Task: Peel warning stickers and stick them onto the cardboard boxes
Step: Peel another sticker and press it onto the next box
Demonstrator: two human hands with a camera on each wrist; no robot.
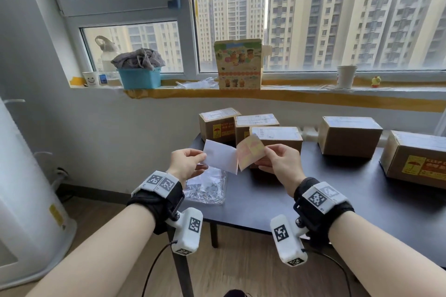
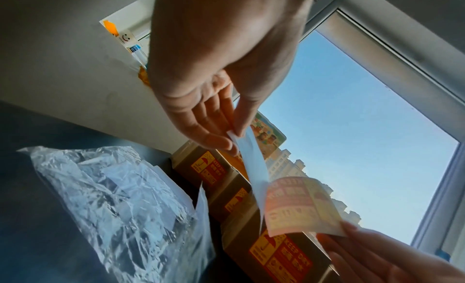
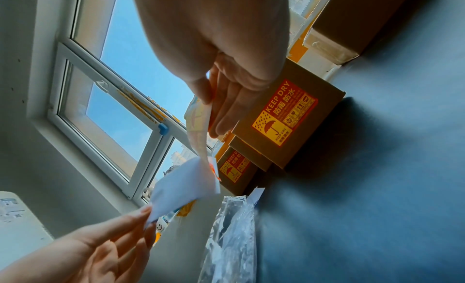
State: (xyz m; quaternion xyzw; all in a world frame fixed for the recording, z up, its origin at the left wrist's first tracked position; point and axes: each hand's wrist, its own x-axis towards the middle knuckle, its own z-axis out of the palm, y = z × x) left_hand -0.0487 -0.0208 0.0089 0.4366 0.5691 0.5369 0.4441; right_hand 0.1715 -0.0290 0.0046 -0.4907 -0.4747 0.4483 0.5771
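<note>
Above the table's left edge, my left hand [image 1: 201, 156] pinches the corner of a white backing paper [image 1: 220, 159]. My right hand [image 1: 266, 152] pinches a yellow and red warning sticker [image 1: 249, 152], peeled most of the way off and joined to the backing only along one edge. The left wrist view shows the backing paper [image 2: 254, 168] bending away from the curled sticker [image 2: 299, 205]. Several cardboard boxes stand on the dark table [image 1: 265, 200]. The near-left box [image 1: 277, 137] carries a KEEP DRY sticker [image 3: 284, 112], as do the two behind it. The far-right box [image 1: 415, 159] has one too; the box beside it [image 1: 350, 136] shows a bare front.
A crinkled clear plastic bag [image 1: 207, 188] with more backing sheets lies at the table's left edge under my left hand. The windowsill behind holds a colourful carton [image 1: 237, 65], a blue basket [image 1: 140, 77] and paper cups. A white appliance [image 1: 24, 188] stands on the floor at left.
</note>
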